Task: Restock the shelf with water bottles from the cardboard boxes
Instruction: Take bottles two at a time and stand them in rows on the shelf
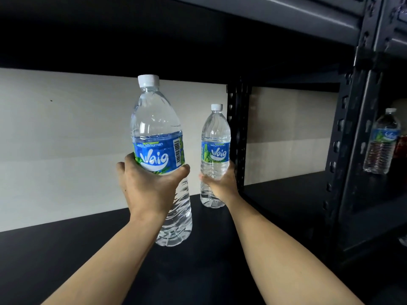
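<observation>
My left hand (149, 190) grips a water bottle (157, 128) at the lower edge of its blue label, upright over the dark shelf (66, 260); I cannot tell whether its base touches. My right hand (220, 183) curls its fingers round a second bottle (214, 137) standing deep on the shelf, just beside the black upright post (239, 128). A third bottle (382, 142) stands in the next bay.

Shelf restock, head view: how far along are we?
Early. Done: a side bottle stands in the bay to the right. In hand: the left hand grips the near bottle at its label; the right hand holds the far bottle by the rear post. Left: the shelf board shows only those two, so most stocking likely remains. Boxes not in view.
</observation>
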A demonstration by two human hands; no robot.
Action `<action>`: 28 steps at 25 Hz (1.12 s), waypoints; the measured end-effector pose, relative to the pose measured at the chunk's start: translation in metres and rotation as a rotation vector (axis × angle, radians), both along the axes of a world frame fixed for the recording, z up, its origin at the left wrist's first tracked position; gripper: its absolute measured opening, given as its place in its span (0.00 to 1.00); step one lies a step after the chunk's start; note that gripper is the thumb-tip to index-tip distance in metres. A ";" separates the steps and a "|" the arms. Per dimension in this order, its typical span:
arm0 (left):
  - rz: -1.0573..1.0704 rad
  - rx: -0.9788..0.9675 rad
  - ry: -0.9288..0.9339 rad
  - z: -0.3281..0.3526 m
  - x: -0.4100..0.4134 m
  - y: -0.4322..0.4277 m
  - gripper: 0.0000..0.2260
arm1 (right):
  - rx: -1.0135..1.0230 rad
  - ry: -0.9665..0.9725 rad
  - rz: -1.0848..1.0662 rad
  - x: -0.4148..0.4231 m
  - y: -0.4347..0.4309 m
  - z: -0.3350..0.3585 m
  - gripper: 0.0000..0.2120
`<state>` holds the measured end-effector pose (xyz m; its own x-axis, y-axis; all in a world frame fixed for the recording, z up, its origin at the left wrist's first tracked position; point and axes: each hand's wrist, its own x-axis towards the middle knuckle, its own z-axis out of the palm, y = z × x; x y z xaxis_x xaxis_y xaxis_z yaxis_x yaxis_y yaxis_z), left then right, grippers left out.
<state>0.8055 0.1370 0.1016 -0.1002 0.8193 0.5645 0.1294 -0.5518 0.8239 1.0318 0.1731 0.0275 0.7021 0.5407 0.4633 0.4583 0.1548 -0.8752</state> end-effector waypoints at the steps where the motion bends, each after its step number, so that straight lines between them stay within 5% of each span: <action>1: -0.002 0.000 0.001 -0.001 0.001 -0.001 0.32 | -0.016 -0.006 0.046 0.002 -0.002 -0.004 0.38; 4: -0.030 0.017 -0.005 -0.004 0.004 -0.002 0.32 | -0.229 -0.089 0.132 0.005 -0.023 -0.015 0.33; 8: -0.046 0.040 0.000 -0.007 0.019 0.006 0.32 | -0.927 -0.459 0.061 -0.001 -0.064 -0.036 0.44; 10: -0.033 0.016 0.000 -0.007 0.029 0.012 0.33 | -1.086 -0.573 0.052 -0.007 -0.077 -0.042 0.45; 28: -0.106 -0.066 0.099 -0.027 0.058 0.058 0.43 | -1.061 -0.612 0.006 -0.014 -0.080 -0.044 0.44</action>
